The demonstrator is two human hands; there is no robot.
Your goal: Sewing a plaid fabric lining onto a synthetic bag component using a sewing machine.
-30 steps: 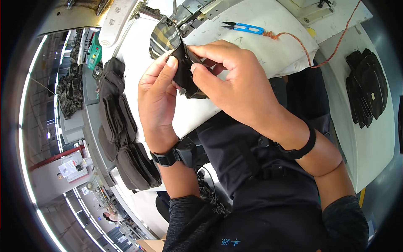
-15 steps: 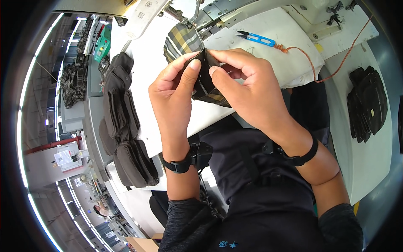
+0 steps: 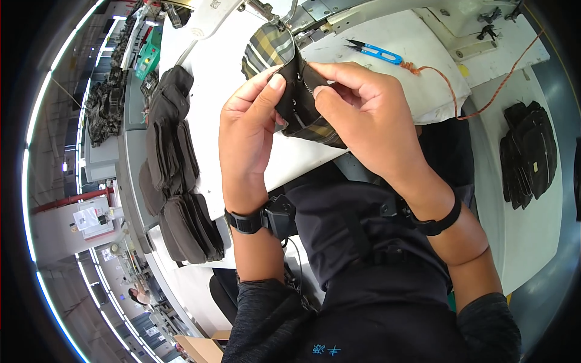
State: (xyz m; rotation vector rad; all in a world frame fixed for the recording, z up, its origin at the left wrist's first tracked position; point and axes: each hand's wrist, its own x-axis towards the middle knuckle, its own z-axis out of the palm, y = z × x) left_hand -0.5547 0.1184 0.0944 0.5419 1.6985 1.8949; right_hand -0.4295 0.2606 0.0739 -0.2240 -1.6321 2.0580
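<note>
Beneath the sewing machine head (image 3: 209, 18), a dark fabric pouch with a zipper (image 3: 298, 91) is stretched between my two hands. Its yellow, black and white plaid lining (image 3: 265, 49) bulges out toward the machine and also shows at the lower edge. My left hand (image 3: 249, 124) is closed, pinching the left dark edge between thumb and fingers. On the other side, my right hand (image 3: 370, 115) pinches the right edge, its thumb beside a line of zipper teeth. A gap lies between the two edges. The curled fingers of both hands are partly hidden.
Blue thread snips (image 3: 378, 54) lie on the white work surface, tied to an orange cord (image 3: 448, 91) trailing right. Piled dark fabric pieces (image 3: 175, 151) line the table's left side. Another dark stack (image 3: 529, 154) rests on a white surface at right.
My hands have drawn the two dark edges further apart, so the zipper teeth and the dark inside now show. Both hands keep their pinch on the fabric.
</note>
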